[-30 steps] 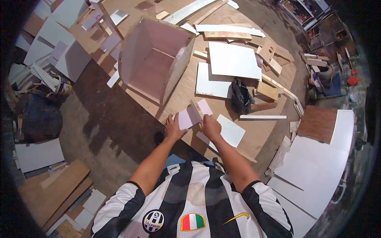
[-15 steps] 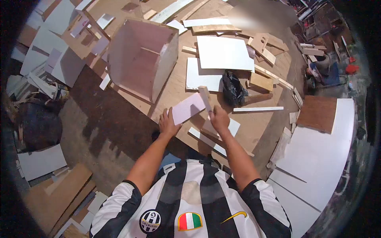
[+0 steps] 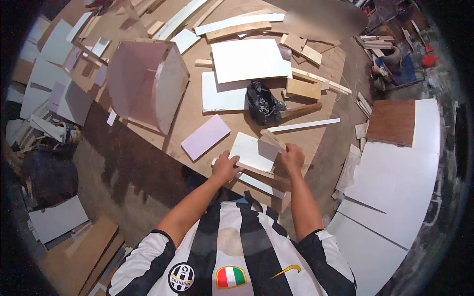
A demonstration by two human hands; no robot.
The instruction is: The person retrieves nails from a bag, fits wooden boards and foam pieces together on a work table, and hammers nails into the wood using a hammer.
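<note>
Right hand (image 3: pixel 293 158) grips a wood strip (image 3: pixel 272 139); likely light, stiff; best held endwise. Left hand (image 3: pixel 225 168) half-curls over a batten (image 3: pixel 256 170); grip unclear.

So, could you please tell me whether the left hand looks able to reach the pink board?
Probably yes: the pink board lies close by on the tabletop with nothing on it, though the left hand seems busy with a wooden piece.

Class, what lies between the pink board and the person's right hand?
In the head view, bare tabletop, then a white board before the right hand.
</note>
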